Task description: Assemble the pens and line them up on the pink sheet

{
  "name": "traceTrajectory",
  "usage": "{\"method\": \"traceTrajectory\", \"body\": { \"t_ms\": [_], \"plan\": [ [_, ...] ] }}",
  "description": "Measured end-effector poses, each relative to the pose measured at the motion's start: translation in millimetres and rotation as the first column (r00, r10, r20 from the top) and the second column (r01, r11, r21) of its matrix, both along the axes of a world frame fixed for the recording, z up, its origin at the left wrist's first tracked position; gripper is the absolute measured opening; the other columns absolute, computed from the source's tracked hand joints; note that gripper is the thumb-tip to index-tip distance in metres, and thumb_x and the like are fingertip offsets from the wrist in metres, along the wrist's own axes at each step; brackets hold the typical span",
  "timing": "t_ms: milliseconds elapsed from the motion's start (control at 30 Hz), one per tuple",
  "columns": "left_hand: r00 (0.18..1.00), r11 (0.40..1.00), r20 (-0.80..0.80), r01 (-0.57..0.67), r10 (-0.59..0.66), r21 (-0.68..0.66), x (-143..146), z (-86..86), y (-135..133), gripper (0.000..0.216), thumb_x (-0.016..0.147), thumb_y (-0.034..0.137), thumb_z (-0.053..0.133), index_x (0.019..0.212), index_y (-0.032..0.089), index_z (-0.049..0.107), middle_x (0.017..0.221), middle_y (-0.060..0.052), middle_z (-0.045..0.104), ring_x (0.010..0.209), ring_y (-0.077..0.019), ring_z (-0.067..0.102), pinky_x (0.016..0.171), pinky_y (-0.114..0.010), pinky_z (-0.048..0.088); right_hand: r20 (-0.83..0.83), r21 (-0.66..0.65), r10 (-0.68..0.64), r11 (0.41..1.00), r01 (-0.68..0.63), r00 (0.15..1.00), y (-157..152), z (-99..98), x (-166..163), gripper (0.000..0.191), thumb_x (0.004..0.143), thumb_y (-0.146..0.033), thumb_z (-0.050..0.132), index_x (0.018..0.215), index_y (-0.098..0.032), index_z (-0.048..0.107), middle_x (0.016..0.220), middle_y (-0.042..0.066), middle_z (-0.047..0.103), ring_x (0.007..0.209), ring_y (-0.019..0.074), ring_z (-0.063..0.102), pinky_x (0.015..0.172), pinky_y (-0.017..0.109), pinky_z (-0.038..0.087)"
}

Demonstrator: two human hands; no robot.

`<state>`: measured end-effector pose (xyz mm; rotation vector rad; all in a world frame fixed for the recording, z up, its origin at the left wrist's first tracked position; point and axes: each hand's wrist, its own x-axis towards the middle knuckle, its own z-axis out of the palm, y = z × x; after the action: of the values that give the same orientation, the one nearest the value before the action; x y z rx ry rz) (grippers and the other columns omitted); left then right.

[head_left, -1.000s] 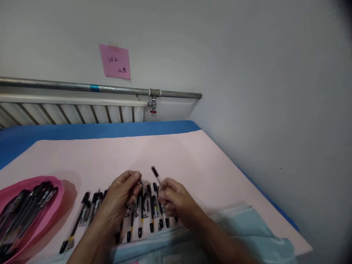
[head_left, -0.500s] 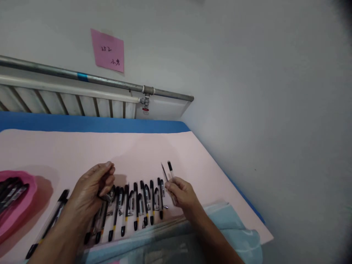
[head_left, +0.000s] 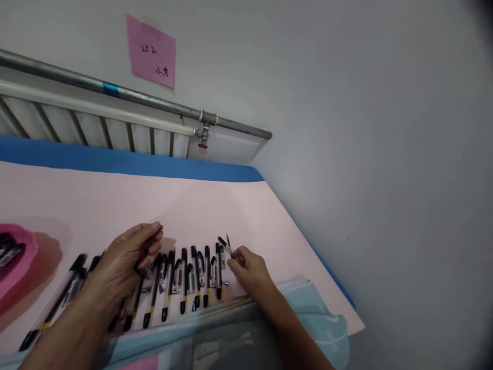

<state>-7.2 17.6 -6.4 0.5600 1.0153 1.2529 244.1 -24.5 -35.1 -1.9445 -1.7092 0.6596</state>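
Observation:
My right hand (head_left: 248,267) is closed around slim pen parts: a thin, dark pointed refill (head_left: 228,240) and a black-ended clear piece (head_left: 223,242) stick out above its fingers, crossing near the grip. My left hand (head_left: 133,252) is raised over the left part of the pen row, thumb pressed to the curled fingers; whatever it pinches is hidden. Between the hands lies a row of clear pens with black ends (head_left: 184,280), with loose black caps (head_left: 191,277) and small metal tips (head_left: 225,283) among them.
A pink bowl (head_left: 29,257) of pen parts stands at the left. More pens (head_left: 57,303) lie beside my left forearm. Light blue cloth (head_left: 319,308) covers the near edge of the pink tabletop (head_left: 185,205). A wall (head_left: 365,180) rises on the right; a radiator pipe runs behind.
In my right hand, the black-ended piece has tilted left and now crosses the refill. My left hand keeps its pinched shape. The whole view has shifted slightly.

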Motion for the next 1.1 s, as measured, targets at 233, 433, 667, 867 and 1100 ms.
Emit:
{"method": "traceTrajectory", "body": {
  "t_ms": [233,433,667,867,1100],
  "plan": [
    [1.0,1.0,-0.018,0.015,-0.015,-0.021,1,2.2,0,0.017,0.063,0.025,0.068,0.061,0.012,0.057,0.064,0.001,0.051,0.041,-0.0026,0.038,0.024,-0.01,0.021,0.059,0.015,0.037,0.999,-0.038,0.998,-2,0.9,2,0.012,0.074,-0.029,0.049,0.072,-0.018,0.055,0.057,-0.004,0.051,0.053,0.0098,0.044,0.051,0.02,0.029],
    [1.0,1.0,-0.016,0.023,-0.023,-0.014,0,0.3,0,0.015,0.065,0.024,0.066,0.062,0.012,0.057,0.065,0.001,0.051,0.042,-0.0027,0.039,0.024,-0.01,0.022,0.29,0.027,-0.001,1.0,-0.007,0.957,-7,5.7,10,0.015,0.079,-0.031,0.046,0.081,-0.018,0.054,0.062,-0.001,0.054,0.054,0.0116,0.046,0.051,0.021,0.027],
    [0.999,0.999,-0.032,0.028,-0.029,-0.025,1,2.1,-1,0.015,0.066,0.024,0.065,0.063,0.012,0.056,0.064,0.001,0.05,0.042,-0.0032,0.038,0.024,-0.01,0.021,0.446,0.205,-0.03,0.976,-0.069,0.894,-18,3.3,3,0.023,0.083,-0.019,0.035,0.097,-0.014,0.054,0.083,0.008,0.059,0.074,0.0173,0.055,0.063,0.025,0.036],
    [0.999,0.999,-0.028,0.024,-0.025,-0.04,1,5.3,-2,0.014,0.063,0.023,0.065,0.063,0.012,0.056,0.063,0.001,0.051,0.041,-0.0031,0.038,0.025,-0.01,0.021,0.41,0.249,0.073,0.95,-0.189,0.909,-23,0.3,-6,0.022,0.084,-0.02,0.037,0.096,-0.014,0.055,0.085,0.009,0.06,0.076,0.0173,0.056,0.067,0.026,0.04],
    [0.999,0.998,0.003,0.054,-0.054,-0.042,0,3.9,-1,0.018,0.062,0.024,0.069,0.065,0.012,0.056,0.063,0.002,0.051,0.042,-0.0024,0.039,0.026,-0.011,0.021,0.385,0.251,0.019,0.96,-0.124,0.923,-18,6.5,4,0.02,0.084,-0.021,0.038,0.086,-0.016,0.057,0.081,0.007,0.058,0.074,0.0161,0.054,0.066,0.025,0.037]
  ]
}}
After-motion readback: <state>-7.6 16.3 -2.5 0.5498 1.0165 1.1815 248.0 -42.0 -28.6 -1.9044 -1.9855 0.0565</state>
